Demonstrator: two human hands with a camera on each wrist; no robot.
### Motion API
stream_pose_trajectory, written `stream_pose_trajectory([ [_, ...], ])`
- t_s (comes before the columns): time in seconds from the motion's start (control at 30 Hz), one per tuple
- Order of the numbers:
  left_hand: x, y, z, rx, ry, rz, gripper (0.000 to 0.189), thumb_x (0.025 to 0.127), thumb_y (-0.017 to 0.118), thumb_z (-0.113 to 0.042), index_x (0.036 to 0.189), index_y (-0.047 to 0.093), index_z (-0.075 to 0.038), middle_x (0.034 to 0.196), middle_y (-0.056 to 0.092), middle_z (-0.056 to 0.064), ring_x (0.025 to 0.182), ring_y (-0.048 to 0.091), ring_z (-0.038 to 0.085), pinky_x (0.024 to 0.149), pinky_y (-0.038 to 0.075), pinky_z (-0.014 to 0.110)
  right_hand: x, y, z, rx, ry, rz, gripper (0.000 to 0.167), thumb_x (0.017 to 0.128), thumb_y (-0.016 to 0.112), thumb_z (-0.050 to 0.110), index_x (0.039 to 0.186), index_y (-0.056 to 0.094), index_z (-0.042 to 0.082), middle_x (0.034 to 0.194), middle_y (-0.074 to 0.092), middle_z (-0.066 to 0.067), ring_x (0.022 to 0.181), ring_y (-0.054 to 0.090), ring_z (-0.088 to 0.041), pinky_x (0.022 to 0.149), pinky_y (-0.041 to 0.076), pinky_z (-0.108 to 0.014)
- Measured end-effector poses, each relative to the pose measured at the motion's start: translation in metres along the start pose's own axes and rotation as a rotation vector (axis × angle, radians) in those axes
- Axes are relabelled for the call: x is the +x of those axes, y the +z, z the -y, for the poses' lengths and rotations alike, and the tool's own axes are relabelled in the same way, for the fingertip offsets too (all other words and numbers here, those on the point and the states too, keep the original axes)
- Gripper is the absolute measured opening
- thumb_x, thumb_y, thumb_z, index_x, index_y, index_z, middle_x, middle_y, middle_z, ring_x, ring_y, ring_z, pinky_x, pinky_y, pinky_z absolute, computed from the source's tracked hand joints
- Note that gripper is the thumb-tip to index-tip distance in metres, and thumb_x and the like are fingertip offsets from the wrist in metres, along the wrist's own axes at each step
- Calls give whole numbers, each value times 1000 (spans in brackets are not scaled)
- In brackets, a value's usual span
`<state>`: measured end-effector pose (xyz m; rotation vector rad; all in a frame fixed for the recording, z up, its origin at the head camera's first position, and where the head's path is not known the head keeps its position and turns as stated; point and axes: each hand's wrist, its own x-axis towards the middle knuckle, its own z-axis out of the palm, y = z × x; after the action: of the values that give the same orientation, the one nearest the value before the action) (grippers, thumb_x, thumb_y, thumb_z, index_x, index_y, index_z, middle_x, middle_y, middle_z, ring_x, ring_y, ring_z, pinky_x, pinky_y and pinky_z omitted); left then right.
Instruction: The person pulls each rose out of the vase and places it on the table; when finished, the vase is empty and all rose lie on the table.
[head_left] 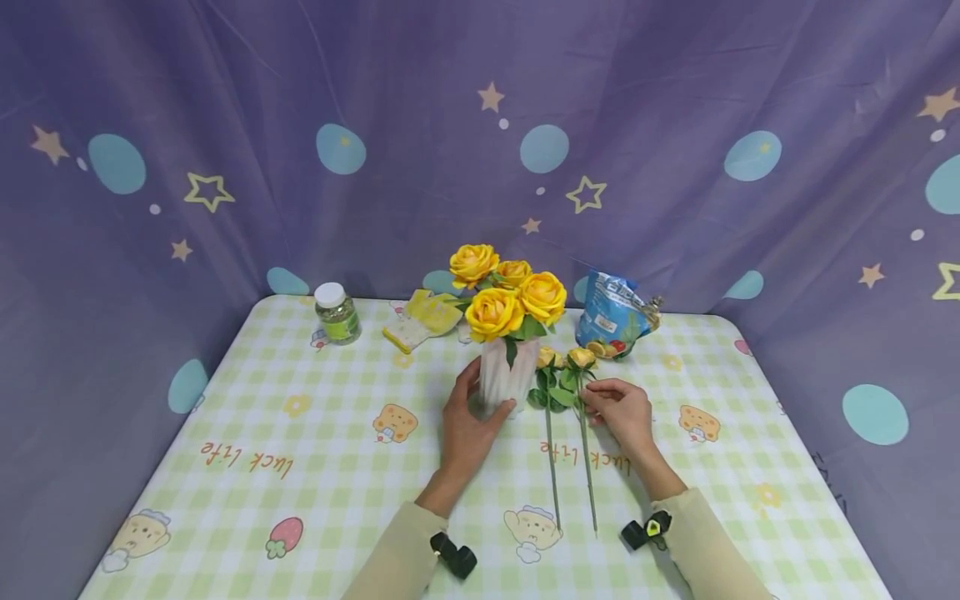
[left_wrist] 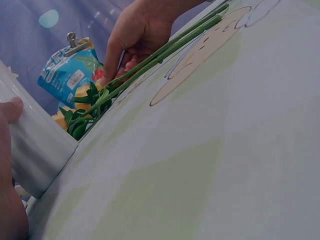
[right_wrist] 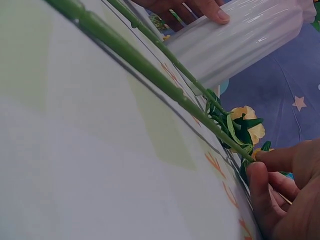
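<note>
A white ribbed vase (head_left: 504,375) stands on the table with several large yellow roses (head_left: 495,313) in it. My left hand (head_left: 468,429) holds the vase low down, fingers on its left side and thumb across the front. To the right of the vase, two long-stemmed yellow roses lie side by side, stems toward me. My right hand (head_left: 622,411) pinches the right-hand rose (head_left: 585,433) between thumb and forefinger, on the stem just below the leaves, as the right wrist view shows. The left-hand rose (head_left: 552,450) lies between that stem and the vase.
Behind the lying roses stands a blue bag (head_left: 611,312) closed with a metal clip. A yellow and white glove (head_left: 423,321) lies at the back, left of the vase. Farther left is a jar (head_left: 337,315) with a white lid. A purple curtain (head_left: 420,83) hangs behind the table.
</note>
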<state>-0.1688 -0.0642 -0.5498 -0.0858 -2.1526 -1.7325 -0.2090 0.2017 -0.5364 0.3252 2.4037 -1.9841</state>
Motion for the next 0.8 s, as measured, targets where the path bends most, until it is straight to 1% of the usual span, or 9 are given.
stream_pose_trajectory([
  [0.13,0,1,1,7,4,0,82,90,95,-18,162,55,-18,159,62,2,137,64,29,116,51,56,0,0,1,-11,-8,-38,24,98,86,10,114,79,-7,85,80,-4,65,72,-10,54,61,-27],
  [0.23,1,1,2,10,11,0,81,91,95,-19,162,55,-17,159,62,2,136,65,30,115,51,57,-1,-1,1,-31,-34,-65,23,98,87,11,112,79,-6,83,79,-2,63,71,-10,53,59,-26],
  [0.3,1,1,1,7,17,-1,81,91,94,-19,161,55,-17,159,62,3,136,65,31,114,52,57,0,-2,1,-40,-58,-100,21,97,87,11,108,80,-5,80,79,-1,61,70,-10,51,58,-26],
  [0.47,1,1,0,-1,34,-9,80,91,94,-17,161,56,-17,158,63,5,135,66,32,113,52,58,1,-5,6,-48,-143,-202,12,96,87,7,99,81,-2,74,76,2,54,69,-12,47,55,-24],
  [0.53,1,1,0,-6,34,-13,80,90,95,-16,161,56,-17,158,63,5,134,66,32,113,52,58,1,-6,10,-43,-182,-230,11,96,87,6,98,81,-2,73,75,5,53,68,-13,46,54,-24],
  [0.63,1,1,2,-15,33,-15,80,90,95,-15,160,56,-16,157,64,5,134,66,31,114,52,56,-1,-7,18,-14,-237,-257,13,95,88,6,99,81,-3,72,75,11,54,69,-11,47,54,-23],
  [0.7,1,2,3,-19,30,-14,81,90,95,-14,161,56,-15,157,63,5,135,66,30,115,52,55,-3,-9,23,14,-271,-259,14,95,88,7,101,81,-4,72,75,14,56,69,-9,48,54,-22],
  [0.8,1,2,5,-23,29,-12,81,90,95,-14,161,56,-15,157,63,4,135,66,29,115,52,54,-10,-11,33,67,-341,-258,15,96,87,5,102,80,-6,74,76,14,56,68,-7,49,53,-20],
])
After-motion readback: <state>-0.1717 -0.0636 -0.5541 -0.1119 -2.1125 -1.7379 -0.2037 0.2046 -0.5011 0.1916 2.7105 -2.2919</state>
